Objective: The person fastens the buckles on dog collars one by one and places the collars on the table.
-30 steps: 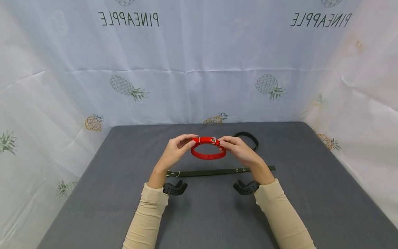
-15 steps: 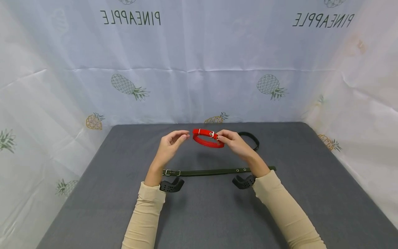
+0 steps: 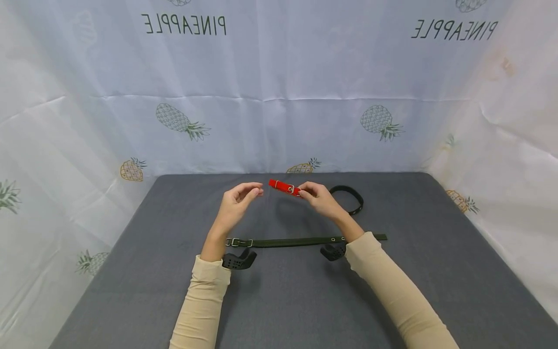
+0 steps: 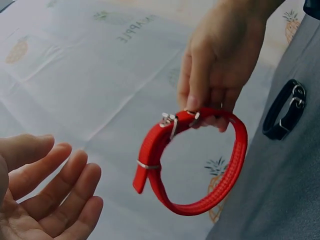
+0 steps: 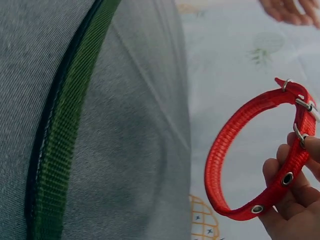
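Note:
A red collar [image 3: 284, 187], buckled into a loop, hangs above the table in the head view. My right hand [image 3: 320, 198] pinches it beside the metal buckle, between thumb and fingers. In the right wrist view the loop of the collar [image 5: 220, 160] shows metal eyelets near the fingertips. My left hand [image 3: 235, 203] is raised to the left of the collar, apart from it and holding nothing. Its fingers [image 4: 75, 190] are relaxed and slightly bent in the left wrist view, with the collar's free strap end a short way off.
A green strap collar [image 3: 296, 241] with a buckle at its left end lies straight across the grey table [image 3: 279, 300]. Behind my right hand, a black collar [image 3: 358, 199] lies in a closed loop. A white pineapple-print curtain [image 3: 279, 126] stands at the back and sides.
My left hand has let go of the red collar and drawn left. My right hand has raised the collar slightly, moved it left and turned it so the loop looks edge-on.

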`<state>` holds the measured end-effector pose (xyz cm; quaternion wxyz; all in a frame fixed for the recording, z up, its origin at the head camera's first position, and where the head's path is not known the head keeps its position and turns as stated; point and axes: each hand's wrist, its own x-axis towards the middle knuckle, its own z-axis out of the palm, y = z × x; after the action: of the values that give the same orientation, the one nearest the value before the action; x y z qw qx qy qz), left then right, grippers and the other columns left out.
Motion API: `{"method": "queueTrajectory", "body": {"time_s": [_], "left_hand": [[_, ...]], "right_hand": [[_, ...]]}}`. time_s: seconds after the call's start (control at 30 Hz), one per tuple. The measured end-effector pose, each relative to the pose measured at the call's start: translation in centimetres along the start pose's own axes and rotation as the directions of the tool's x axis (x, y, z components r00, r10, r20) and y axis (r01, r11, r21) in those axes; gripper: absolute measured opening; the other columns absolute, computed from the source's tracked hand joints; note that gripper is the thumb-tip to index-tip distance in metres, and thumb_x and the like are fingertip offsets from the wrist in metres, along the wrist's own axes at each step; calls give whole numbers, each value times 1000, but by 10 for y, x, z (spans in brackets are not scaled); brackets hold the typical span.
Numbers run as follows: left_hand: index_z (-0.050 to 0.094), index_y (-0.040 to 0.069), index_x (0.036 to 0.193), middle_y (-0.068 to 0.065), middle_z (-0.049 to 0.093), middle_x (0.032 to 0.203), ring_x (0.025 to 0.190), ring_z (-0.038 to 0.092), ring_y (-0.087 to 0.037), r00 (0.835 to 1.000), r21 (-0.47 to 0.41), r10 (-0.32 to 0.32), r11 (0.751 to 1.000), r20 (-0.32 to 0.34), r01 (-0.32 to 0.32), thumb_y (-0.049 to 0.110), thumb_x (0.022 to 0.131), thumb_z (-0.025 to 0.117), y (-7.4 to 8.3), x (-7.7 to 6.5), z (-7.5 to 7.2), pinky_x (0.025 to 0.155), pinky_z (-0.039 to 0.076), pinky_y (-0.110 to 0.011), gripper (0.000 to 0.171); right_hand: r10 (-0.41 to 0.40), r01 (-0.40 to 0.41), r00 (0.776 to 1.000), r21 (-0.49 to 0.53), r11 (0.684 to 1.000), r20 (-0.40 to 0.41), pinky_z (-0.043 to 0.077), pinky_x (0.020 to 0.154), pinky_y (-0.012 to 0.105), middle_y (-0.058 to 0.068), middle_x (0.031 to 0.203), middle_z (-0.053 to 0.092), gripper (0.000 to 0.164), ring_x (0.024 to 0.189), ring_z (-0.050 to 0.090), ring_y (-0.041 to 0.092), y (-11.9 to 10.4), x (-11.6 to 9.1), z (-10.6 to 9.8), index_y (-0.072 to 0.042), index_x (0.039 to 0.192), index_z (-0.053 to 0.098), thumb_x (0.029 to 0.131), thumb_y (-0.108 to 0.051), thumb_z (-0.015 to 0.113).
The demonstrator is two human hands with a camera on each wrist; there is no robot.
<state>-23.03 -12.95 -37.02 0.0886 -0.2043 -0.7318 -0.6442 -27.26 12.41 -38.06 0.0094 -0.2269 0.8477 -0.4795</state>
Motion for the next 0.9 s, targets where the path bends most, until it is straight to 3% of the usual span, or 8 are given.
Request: {"method": "queueTrajectory", "body": {"time_s": [0.2, 0.37, 0.5, 0.67, 0.9], "left_hand": [[63, -8, 116, 20, 66, 93, 96, 68, -7, 1000, 3, 3, 1000, -5, -3, 8, 96, 57, 2, 0, 0, 94, 52, -20, 27], [63, -8, 116, 7, 68, 98, 95, 68, -4, 1000, 5, -4, 1000, -2, 4, 7, 96, 57, 2, 1, 0, 98, 53, -33, 26], [63, -7, 117, 6, 69, 98, 96, 68, -7, 1000, 8, -19, 1000, -5, 19, 8, 96, 58, 2, 1, 0, 98, 53, -32, 26], [62, -8, 117, 20, 66, 93, 93, 65, 4, 1000, 2, -15, 1000, -5, 15, 9, 97, 57, 0, 1, -1, 97, 53, -28, 27], [62, -8, 118, 19, 66, 94, 97, 68, -5, 1000, -2, -21, 1000, 0, 21, 9, 97, 57, 0, 0, -1, 95, 52, -20, 28]], "right_hand": [[-36, 30, 998, -119, 992, -47, 41, 64, 25, 26, 101, 63, 20, 73, 50, 16, 7, 4, 9, 6, 109, 63, 97, -8, 56], [-67, 49, 995, -210, 976, -78, 49, 70, 30, 23, 103, 65, 20, 81, 59, 27, 17, 10, 16, 6, 109, 65, 95, -8, 59], [-56, 33, 994, -236, 971, -94, 55, 76, 39, 22, 104, 66, 20, 88, 64, 31, 22, 13, 21, 5, 107, 68, 93, -7, 61], [-30, 0, 993, -261, 965, -111, 56, 78, 41, 20, 103, 67, 18, 89, 65, 31, 29, 18, 26, 3, 104, 70, 92, -8, 63], [14, -50, 993, -302, 952, -120, 54, 78, 39, 18, 105, 69, 20, 90, 64, 30, 40, 22, 33, 1, 105, 72, 92, -11, 64]]}}
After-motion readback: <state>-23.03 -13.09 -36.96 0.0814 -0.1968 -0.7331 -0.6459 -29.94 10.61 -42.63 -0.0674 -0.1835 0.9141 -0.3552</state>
